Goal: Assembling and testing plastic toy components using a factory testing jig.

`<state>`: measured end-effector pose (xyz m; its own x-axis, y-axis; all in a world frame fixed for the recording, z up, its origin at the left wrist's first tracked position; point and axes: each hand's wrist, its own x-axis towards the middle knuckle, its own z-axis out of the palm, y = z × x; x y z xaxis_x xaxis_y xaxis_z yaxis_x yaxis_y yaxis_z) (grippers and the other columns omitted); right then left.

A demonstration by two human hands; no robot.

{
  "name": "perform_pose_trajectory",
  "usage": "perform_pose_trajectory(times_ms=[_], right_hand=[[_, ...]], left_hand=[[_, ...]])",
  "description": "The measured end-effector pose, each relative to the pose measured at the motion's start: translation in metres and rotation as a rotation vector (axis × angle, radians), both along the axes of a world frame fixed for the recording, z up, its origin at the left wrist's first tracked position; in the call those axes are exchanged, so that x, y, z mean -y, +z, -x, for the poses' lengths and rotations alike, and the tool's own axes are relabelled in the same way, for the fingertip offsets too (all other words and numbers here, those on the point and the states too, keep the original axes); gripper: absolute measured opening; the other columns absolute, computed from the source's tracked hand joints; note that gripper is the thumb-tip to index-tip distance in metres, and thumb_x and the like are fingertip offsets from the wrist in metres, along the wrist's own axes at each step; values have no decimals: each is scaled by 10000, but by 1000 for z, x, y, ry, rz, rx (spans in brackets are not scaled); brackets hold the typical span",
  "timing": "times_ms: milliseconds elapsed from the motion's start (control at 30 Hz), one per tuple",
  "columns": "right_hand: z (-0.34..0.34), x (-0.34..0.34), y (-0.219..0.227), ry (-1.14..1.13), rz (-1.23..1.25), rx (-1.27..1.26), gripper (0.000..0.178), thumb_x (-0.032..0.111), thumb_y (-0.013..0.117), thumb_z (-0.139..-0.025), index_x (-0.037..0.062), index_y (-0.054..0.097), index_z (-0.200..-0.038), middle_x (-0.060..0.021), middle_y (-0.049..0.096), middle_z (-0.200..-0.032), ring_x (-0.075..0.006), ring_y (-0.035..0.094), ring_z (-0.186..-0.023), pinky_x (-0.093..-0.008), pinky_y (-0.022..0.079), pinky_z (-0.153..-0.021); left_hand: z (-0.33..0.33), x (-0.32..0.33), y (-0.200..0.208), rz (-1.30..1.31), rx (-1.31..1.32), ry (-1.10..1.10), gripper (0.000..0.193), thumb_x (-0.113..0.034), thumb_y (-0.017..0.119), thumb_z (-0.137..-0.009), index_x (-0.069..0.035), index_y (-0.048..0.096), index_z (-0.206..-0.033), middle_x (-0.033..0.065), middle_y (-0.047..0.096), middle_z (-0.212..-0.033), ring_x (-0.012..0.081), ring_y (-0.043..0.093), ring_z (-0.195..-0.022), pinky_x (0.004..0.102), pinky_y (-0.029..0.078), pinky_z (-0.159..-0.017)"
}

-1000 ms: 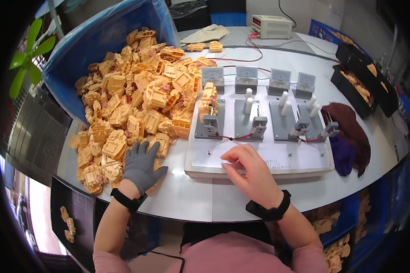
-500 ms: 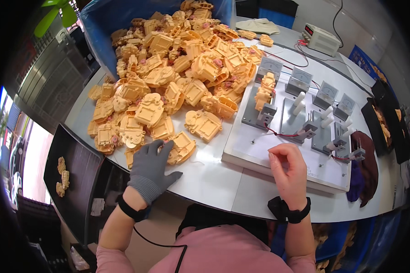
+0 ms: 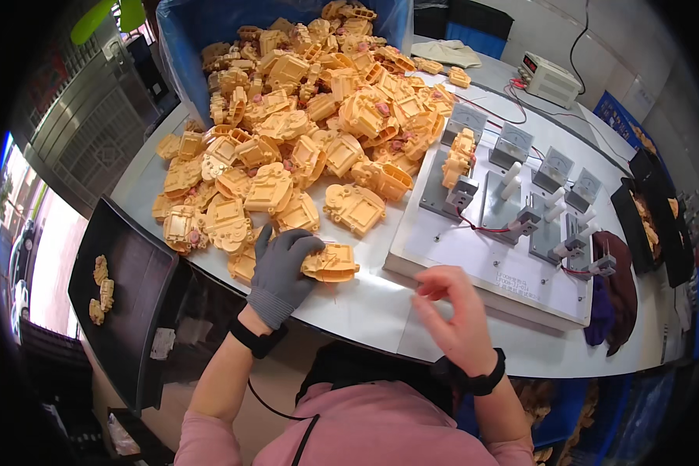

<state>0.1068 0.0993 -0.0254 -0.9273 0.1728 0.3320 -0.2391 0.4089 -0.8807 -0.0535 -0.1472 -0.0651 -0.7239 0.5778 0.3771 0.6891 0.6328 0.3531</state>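
My left hand (image 3: 281, 268), in a grey glove, is closed on the end of a yellow plastic housing (image 3: 332, 262) at the near side of the pile. The housing stands tipped on its edge, a thin wire beneath it. My bare right hand (image 3: 456, 317) hangs over the table's front, fingers apart and holding nothing, left of the white test fixture (image 3: 489, 289). One more yellow housing (image 3: 458, 158) sits upright on the fixture's leftmost station, below a small dial meter. A large heap of similar housings (image 3: 268, 189) spills from a blue-lined bin (image 3: 180, 62).
Several dial meters (image 3: 512, 144) line the fixture's back. Behind it stands a power supply (image 3: 550, 78) with red leads. A black tray (image 3: 128, 342) with a few yellow parts lies left, below table height. Dark red and purple cloths (image 3: 620, 303) hang right of the fixture.
My left hand has moved right, closed on the housing and tipped it up on edge. My right hand has shifted left, away from the fixture, and its fingers have spread.
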Motion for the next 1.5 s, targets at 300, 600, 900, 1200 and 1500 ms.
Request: perform_pose_trajectory(times_ms=[300, 600, 900, 1200, 1500], right_hand=[[17, 32, -9, 152, 75, 176, 505, 46, 714, -919, 53, 507, -1379, -117, 507, -1355, -166, 640, -1029, -303, 520, -881], [22, 36, -14, 208, -28, 78, 493, 65, 700, -925, 60, 523, -1384, -174, 458, -1452, -227, 618, -1103, -316, 533, -901], [-31, -4, 14, 197, 794, 219, 434, 118, 627, -1028, 19, 445, -1410, -68, 572, -1295, -158, 615, -1122, -313, 532, -944], [-52, -80, 14, -365, 204, -99, 419, 225, 652, -1020, 18, 515, -1358, -65, 601, -1210, -136, 608, -1045, -265, 497, -864], [-4, -96, 13, -411, 200, -123, 373, 211, 679, -993, 33, 568, -1302, -99, 631, -1150, -157, 629, -1005, -285, 514, -855]], left_hand=[[-4, 3, 8, -35, 7, -58, 460, -134, 830, -710, -184, 655, -1132, 37, 653, -1165, 258, 607, -1173, 551, 249, -1180], [-33, -12, 42, -177, 216, -187, 531, -145, 796, -723, -150, 631, -1228, 76, 643, -1190, 307, 594, -1157, 450, 389, -1078], [-67, -67, 62, -862, 1326, -304, 662, -116, 681, -945, -35, 367, -1522, 94, 601, -1220, 171, 618, -1020, 326, 530, -861], [-61, -119, 72, -1037, 1862, -448, 346, -371, 612, -977, -118, 606, -1212, 25, 611, -1067, 125, 544, -765, 293, 445, -697], [-27, -135, 101, -1245, 2178, -517, 573, -548, 615, -961, -124, 564, -1343, 48, 638, -1123, 196, 613, -821, 339, 525, -722]])
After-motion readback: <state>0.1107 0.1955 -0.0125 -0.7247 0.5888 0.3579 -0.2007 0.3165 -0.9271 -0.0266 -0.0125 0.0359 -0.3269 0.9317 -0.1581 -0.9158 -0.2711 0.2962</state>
